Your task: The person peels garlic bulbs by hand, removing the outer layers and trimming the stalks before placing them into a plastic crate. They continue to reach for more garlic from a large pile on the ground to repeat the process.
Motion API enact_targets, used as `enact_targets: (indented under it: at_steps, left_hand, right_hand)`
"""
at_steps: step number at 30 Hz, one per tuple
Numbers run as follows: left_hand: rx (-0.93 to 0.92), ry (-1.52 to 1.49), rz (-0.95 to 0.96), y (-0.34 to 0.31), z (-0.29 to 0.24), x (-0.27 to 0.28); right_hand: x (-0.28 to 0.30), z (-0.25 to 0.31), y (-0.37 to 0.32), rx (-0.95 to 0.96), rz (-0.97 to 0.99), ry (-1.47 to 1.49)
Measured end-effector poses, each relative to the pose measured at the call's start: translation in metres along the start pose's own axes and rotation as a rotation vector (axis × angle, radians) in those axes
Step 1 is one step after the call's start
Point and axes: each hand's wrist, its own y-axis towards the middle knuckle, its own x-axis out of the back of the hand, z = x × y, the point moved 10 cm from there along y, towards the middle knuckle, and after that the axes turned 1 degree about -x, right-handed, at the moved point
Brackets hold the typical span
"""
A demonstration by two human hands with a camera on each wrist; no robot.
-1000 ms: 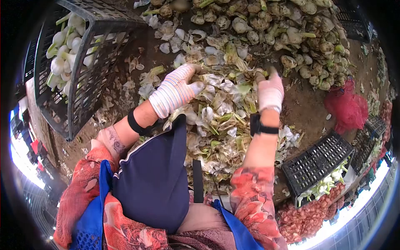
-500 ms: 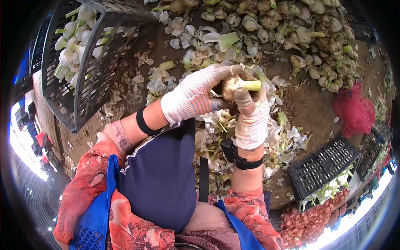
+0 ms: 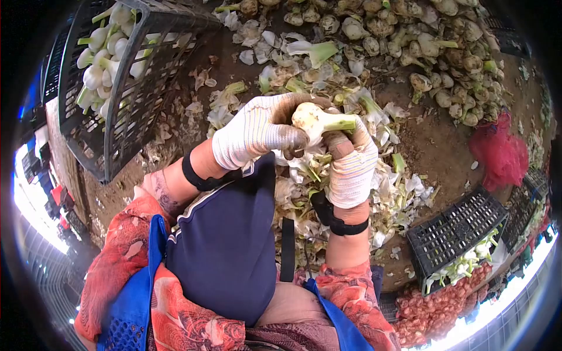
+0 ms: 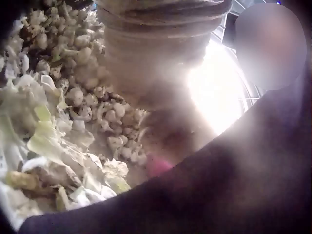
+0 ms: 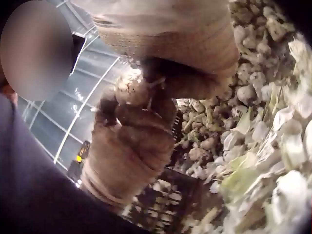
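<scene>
In the head view, both hands wear striped gloves with soiled fingers and meet at one garlic bulb (image 3: 307, 120). The left hand (image 3: 257, 130) grips the round bulb, its thumb on the near side and fingers around the far side. Thumb and fingers of the right hand (image 3: 353, 167) pinch the thick green stem (image 3: 339, 121), which points right. Pale skin shows on most of the bulb. The right wrist view has the bulb (image 5: 131, 88) between both gloves. Only a gloved left hand (image 4: 156, 58) fills the top of the left wrist view; the bulb is hidden there.
Loose garlic skins (image 3: 404, 196) cover the ground below the hands. Unpeeled garlic bulbs (image 3: 430, 47) lie heaped at the far right. A black crate (image 3: 126, 88) at the left holds clean bulbs. At the right are a red mesh bag (image 3: 500, 155) and another black crate (image 3: 456, 234).
The hands were apart over the skins, then came together on a garlic bulb. Since then the bulb has shifted slightly left and looks paler, with less dirty skin.
</scene>
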Motion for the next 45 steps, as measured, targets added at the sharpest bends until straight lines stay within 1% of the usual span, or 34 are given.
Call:
enact_targets:
  at_steps: [1,2,5,7,9,11,13,14,15,17,18,19,20,21,22,23,24,25,26,27,28,29,30,31,32,34,35,36,37,38,40,41,43,45]
  left_hand:
    - [0.071,-0.061,0.044,-0.002,0.002,-0.003]
    - [0.061,0.087,0.038,-0.001,-0.002,-0.002]
    - [0.111,0.006,0.086,0.009,0.011,0.011]
    - [0.024,0.206,-0.099,0.008,0.001,0.02]
    - [-0.08,0.291,-0.141,0.007,-0.017,0.01]
    - [-0.135,0.388,-0.109,0.016,-0.012,0.009]
    - [-0.189,0.482,-0.079,0.018,-0.015,0.005]
    - [-0.075,0.241,-0.053,0.019,-0.009,0.004]
    - [0.037,0.002,-0.025,0.02,-0.001,0.001]
    - [0.017,-0.003,0.018,0.021,0.0,0.005]
    - [0.058,-0.076,0.081,0.02,0.004,0.002]
    - [0.099,-0.149,0.143,0.018,0.007,-0.002]
    - [0.155,-0.074,0.172,0.013,0.009,-0.007]
    - [0.136,-0.091,0.233,0.011,0.002,-0.019]
    - [0.116,-0.1,0.221,0.01,0.001,-0.025]
    - [0.09,-0.106,0.207,0.01,-0.001,-0.026]
    - [0.071,-0.084,0.233,0.012,0.001,-0.023]
    - [0.126,-0.076,0.189,0.012,0.002,-0.02]
    - [0.091,0.029,0.176,0.013,0.0,-0.018]
    - [0.048,0.136,0.162,0.014,-0.005,-0.015]
    - [0.045,0.133,0.159,0.015,0.0,-0.014]
    - [-0.062,0.155,0.14,0.016,0.0,-0.012]
    - [-0.17,0.178,0.122,0.016,-0.005,-0.01]
    - [-0.361,0.613,0.119,0.014,-0.023,-0.014]
    - [-0.412,0.65,0.089,0.014,-0.024,-0.014]
    - [-0.461,0.69,0.053,0.011,-0.027,-0.014]
    - [-0.442,0.825,-0.019,0.008,-0.029,-0.012]
    - [-0.423,0.961,-0.095,0.004,-0.033,-0.009]
    - [-0.418,0.963,-0.099,0.0,-0.035,-0.011]
    - [-0.414,1.039,-0.098,-0.003,-0.037,-0.015]
    - [-0.386,1.17,-0.088,-0.004,-0.041,-0.024]
    - [-0.387,1.17,-0.089,-0.004,-0.042,-0.026]
    - [-0.379,1.234,-0.081,-0.004,-0.04,-0.029]
    - [-0.378,1.268,-0.082,-0.004,-0.039,-0.028]
  right_hand:
    - [0.0,0.005,0.0,0.072,-0.016,-0.047]
    - [-0.001,0.004,-0.001,0.08,0.005,0.003]
    - [0.0,0.004,0.003,0.079,-0.043,-0.105]
    - [0.001,0.004,0.006,0.106,-0.032,-0.152]
    - [0.005,0.009,0.006,0.201,-0.119,-0.178]
    - [0.008,0.007,0.004,0.185,-0.132,-0.209]
    - [-0.001,0.037,-0.01,0.574,-0.136,-0.51]
    - [-0.003,0.044,-0.013,0.667,-0.16,-0.548]
    - [-0.003,0.047,-0.015,0.666,-0.159,-0.549]
    - [0.01,0.018,-0.001,0.2,-0.156,0.006]
    - [0.012,0.002,0.003,0.057,-0.158,0.179]
    - [0.015,-0.007,0.013,0.056,-0.16,0.179]
    - [0.028,-0.028,0.026,0.007,-0.23,0.253]
    - [0.042,-0.046,0.03,-0.043,-0.299,0.326]
    - [0.054,-0.05,0.032,-0.114,-0.291,0.097]
    - [0.066,-0.066,0.039,-0.109,-0.284,0.096]
    - [0.072,-0.069,0.045,0.118,-0.245,-0.319]
    - [0.061,-0.065,0.04,0.34,-0.199,-0.731]
    - [0.046,-0.036,0.026,0.347,-0.137,-0.766]
    - [0.044,-0.026,0.02,0.159,-0.137,-0.306]
    - [0.034,-0.014,0.01,0.089,-0.097,-0.034]
    - [0.024,-0.009,0.0,0.015,-0.058,0.239]
    - [0.011,-0.003,-0.006,0.004,0.045,0.257]
    - [-0.002,0.001,-0.01,-0.005,0.147,0.273]
    - [-0.001,-0.001,-0.009,0.031,0.018,0.138]
    - [0.0,-0.001,-0.009,0.02,0.001,0.165]
    - [0.001,-0.003,-0.011,0.004,-0.017,0.194]
    - [0.003,-0.003,-0.015,-0.008,-0.043,0.132]
    - [-0.002,-0.001,-0.017,-0.013,-0.039,0.135]
    - [-0.005,0.004,-0.019,0.015,-0.076,0.018]
    - [-0.001,0.005,-0.021,0.13,-0.123,-0.19]
    - [0.0,-0.002,-0.02,0.132,-0.122,-0.189]
    - [-0.008,0.017,-0.025,0.4,-0.205,-0.635]
    - [-0.018,0.022,-0.026,0.426,-0.229,-0.655]
